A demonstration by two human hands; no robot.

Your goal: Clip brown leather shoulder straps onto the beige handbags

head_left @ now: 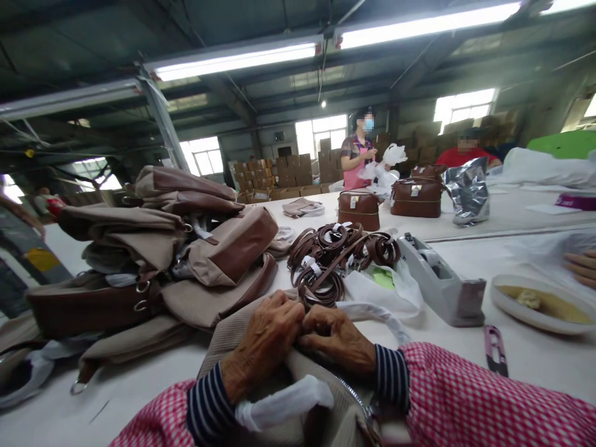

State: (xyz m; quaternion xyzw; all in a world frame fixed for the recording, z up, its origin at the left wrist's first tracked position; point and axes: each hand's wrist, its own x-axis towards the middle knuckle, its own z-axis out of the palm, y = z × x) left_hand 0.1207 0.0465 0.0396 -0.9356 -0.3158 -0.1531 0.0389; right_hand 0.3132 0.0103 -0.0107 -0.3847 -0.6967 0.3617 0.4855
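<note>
A taupe ribbed handbag (233, 335) with an open metal zipper (347, 388) lies in front of me. Both its handles are wrapped in white; one wrapped handle (288, 400) arches below my wrists. With curled fingers my left hand (267, 335) grips the bag's upper edge. Right beside it, my right hand (339, 338) is closed at the same edge, thumb and fingers pinched together. What lies under the fingertips is hidden. Just beyond my hands sits a heap of coiled brown straps (326, 254).
At left, taupe and brown bags (218, 242) are piled high. To the right are a tape dispenser (442, 282), thread snips (495, 351), a shallow dish (542, 304) and another person's hand (582, 270). Brown bags (358, 210) stand across the table near a person in pink (356, 155).
</note>
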